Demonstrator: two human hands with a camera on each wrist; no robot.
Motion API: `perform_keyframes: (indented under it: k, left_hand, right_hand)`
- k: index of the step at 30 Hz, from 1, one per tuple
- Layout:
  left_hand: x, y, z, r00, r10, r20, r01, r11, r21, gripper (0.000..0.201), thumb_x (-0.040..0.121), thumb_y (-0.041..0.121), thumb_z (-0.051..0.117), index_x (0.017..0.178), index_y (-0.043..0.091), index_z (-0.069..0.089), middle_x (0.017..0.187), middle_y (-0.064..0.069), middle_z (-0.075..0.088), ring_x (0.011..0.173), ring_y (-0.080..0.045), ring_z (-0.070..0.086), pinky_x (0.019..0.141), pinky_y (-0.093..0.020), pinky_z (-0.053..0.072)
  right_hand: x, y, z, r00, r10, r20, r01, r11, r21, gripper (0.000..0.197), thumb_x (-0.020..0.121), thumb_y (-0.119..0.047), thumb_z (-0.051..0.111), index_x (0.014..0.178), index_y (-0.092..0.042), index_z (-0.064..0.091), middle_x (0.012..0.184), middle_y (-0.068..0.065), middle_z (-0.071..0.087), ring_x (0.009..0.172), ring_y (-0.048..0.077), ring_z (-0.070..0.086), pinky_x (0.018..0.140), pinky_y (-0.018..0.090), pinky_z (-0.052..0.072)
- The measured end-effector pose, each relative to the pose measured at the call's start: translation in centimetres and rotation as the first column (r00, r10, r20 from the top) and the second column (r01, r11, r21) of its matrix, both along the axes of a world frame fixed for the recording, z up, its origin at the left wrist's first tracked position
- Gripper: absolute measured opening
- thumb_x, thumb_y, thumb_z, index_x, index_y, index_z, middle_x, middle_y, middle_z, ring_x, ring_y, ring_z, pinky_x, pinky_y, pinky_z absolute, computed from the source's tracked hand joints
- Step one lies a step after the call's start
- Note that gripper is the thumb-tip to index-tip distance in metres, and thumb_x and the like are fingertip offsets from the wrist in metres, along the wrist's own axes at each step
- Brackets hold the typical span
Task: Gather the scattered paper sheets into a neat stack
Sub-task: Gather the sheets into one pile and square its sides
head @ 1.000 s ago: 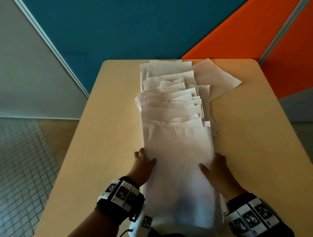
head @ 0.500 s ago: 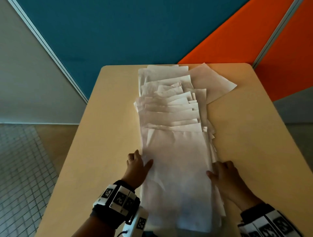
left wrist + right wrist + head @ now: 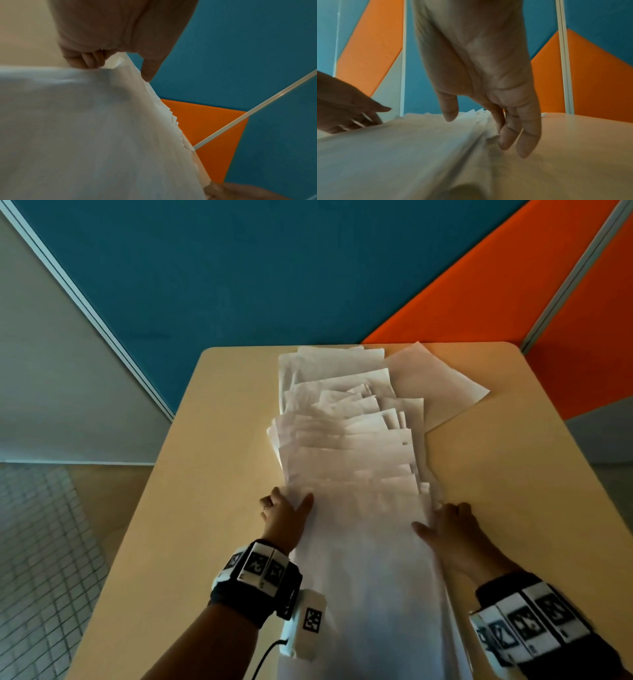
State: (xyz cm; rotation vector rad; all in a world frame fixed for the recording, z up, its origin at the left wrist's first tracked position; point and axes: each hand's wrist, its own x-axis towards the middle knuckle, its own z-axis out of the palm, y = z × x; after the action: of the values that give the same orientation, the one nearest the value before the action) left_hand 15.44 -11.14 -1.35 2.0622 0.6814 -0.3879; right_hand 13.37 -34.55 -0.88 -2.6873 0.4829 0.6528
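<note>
Several white paper sheets (image 3: 359,542) lie fanned in a long overlapping run down the middle of the beige table (image 3: 205,474), from its near edge to its far edge. One sheet (image 3: 438,385) lies skewed at the far right. My left hand (image 3: 289,499) holds the run's left edge, thumb on top and fingers curled at the edge, as the left wrist view shows (image 3: 116,70). My right hand (image 3: 433,517) is at the right edge: its thumb rests on top and its nearly straight fingers (image 3: 510,140) press the edge down at the table. The paper's near end is hidden behind my wrists.
Bare table surface lies on both sides of the paper run. Teal and orange wall panels (image 3: 274,268) stand right behind the table's far edge. A tiled floor (image 3: 41,559) shows off the left side.
My right hand has shifted from on top of the near sheet to its right edge. Both hands now sit farther forward along the paper's sides.
</note>
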Motion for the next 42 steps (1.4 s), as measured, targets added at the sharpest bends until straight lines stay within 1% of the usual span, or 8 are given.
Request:
perform_keyframes:
  k: [9,15,25,27,30,32,37,42]
  left_hand:
    - [5.3,-1.7,0.0,1.0,0.011,-0.021,-0.01,1.0,0.014,0.07,0.088,0.037,0.055,0.137,-0.005,0.026,0.141,-0.026,0.027,0.134,-0.041,0.028,0.113,-0.044,0.024]
    - [8.1,0.8,-0.1,0.99,0.138,0.038,-0.141,0.984,0.107,0.076,0.086,0.038,0.058,0.138,-0.006,0.023,0.144,-0.026,0.022,0.137,-0.04,0.022,0.114,-0.045,0.021]
    - [16.8,1.3,-0.8,1.0,0.018,0.01,-0.02,0.977,0.213,0.063,0.088,0.034,0.056,0.132,-0.006,0.038,0.14,-0.029,0.032,0.133,-0.041,0.03,0.111,-0.043,0.027]
    - [17.5,1.0,-1.0,0.997,-0.036,0.069,0.023,0.983,0.183,0.048,0.09,0.023,0.054,0.126,-0.007,0.045,0.133,-0.029,0.041,0.123,-0.041,0.043,0.1,-0.038,0.038]
    - [17.7,1.1,-1.0,0.978,-0.105,0.179,0.083,0.989,0.124,0.022,0.091,0.01,0.051,0.109,-0.002,0.053,0.1,-0.023,0.057,0.087,-0.033,0.061,0.066,-0.023,0.032]
    - [17.6,1.7,-1.2,0.97,-0.128,0.207,0.105,0.988,0.116,0.025,0.089,0.007,0.053,0.112,-0.004,0.055,0.102,-0.025,0.062,0.096,-0.037,0.061,0.07,-0.026,0.034]
    - [17.3,2.3,-1.2,0.963,-0.089,0.254,0.095,0.995,-0.011,0.028,0.087,0.001,0.054,0.114,-0.004,0.057,0.111,-0.029,0.065,0.095,-0.034,0.062,0.091,-0.046,0.048]
    - [17.3,2.5,-1.4,0.956,-0.05,0.289,0.096,0.985,-0.147,0.023,0.073,0.017,0.058,0.094,0.012,0.062,0.095,-0.02,0.065,0.085,-0.021,0.053,0.093,-0.052,0.049]
  right_hand:
    - [6.6,1.0,-0.2,0.995,-0.077,0.065,0.071,0.994,0.085,0.065,0.092,-0.044,0.044,0.132,0.007,0.037,0.134,0.026,0.041,0.124,0.039,0.041,0.105,0.041,0.034]
    - [9.7,-2.4,-1.1,0.899,-0.414,0.14,0.367,0.889,0.274,0.059,0.087,-0.036,0.054,0.13,0.001,0.04,0.138,0.026,0.036,0.125,0.043,0.038,0.102,0.047,0.037]
    - [17.7,-2.7,-1.6,0.935,-0.309,0.172,0.272,0.939,0.209,0.043,0.092,-0.036,0.045,0.116,-0.002,0.057,0.129,0.024,0.053,0.12,0.042,0.043,0.098,0.04,0.034]
    - [18.6,-2.4,-1.8,0.916,-0.323,0.239,0.252,0.925,0.286,0.03,0.089,-0.028,0.053,0.106,-0.004,0.056,0.125,0.026,0.055,0.117,0.042,0.047,0.093,0.039,0.038]
    - [19.1,-2.2,-1.9,0.845,-0.45,0.291,0.318,0.858,0.402,0.048,0.087,-0.017,0.057,0.13,-0.005,0.041,0.133,0.026,0.044,0.119,0.041,0.046,0.099,0.044,0.04]
    - [19.2,-2.4,-1.9,0.794,-0.53,0.298,0.404,0.826,0.394,0.057,0.089,-0.012,0.054,0.139,-0.003,0.029,0.141,0.031,0.031,0.126,0.043,0.037,0.106,0.044,0.03]
    - [19.1,-1.8,-1.5,0.888,-0.439,0.134,0.441,0.897,0.019,0.084,0.093,-0.041,0.045,0.14,0.018,0.007,0.149,0.036,0.017,0.14,0.047,0.016,0.117,0.045,0.01]
    - [19.9,-1.4,-1.9,0.937,-0.33,0.114,0.331,0.944,0.013,0.075,0.09,-0.046,0.049,0.141,0.004,0.03,0.15,0.035,0.014,0.139,0.048,0.014,0.116,0.046,0.018]
